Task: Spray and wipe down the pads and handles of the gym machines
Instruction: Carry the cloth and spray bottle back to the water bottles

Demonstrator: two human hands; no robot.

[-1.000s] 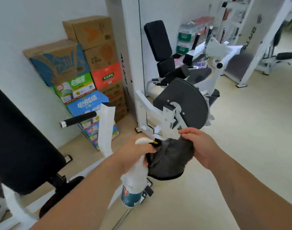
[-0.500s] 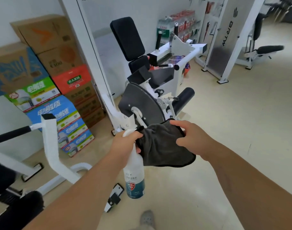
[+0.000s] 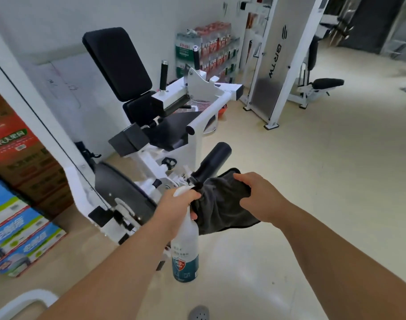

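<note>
The roller pad (image 3: pixel 212 159) has come closer — now just beyond the cloth (image 3: pixel 220 211). The left hand (image 3: pixel 179 204) wraps the neck of the spray bottle (image 3: pixel 186 252), nozzle seemingly aimed into the cloth; the right hand (image 3: pixel 257 197) pinches its far edge, spreading it to catch spray.

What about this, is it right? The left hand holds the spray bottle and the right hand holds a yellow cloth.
Wrong colour: the head view shows a dark grey cloth. The left hand holds the spray bottle, the right hand the cloth.

Black roller pad (image 3: pixel 214 161) ahead; open floor (image 3: pixel 313 181) rightward
</note>
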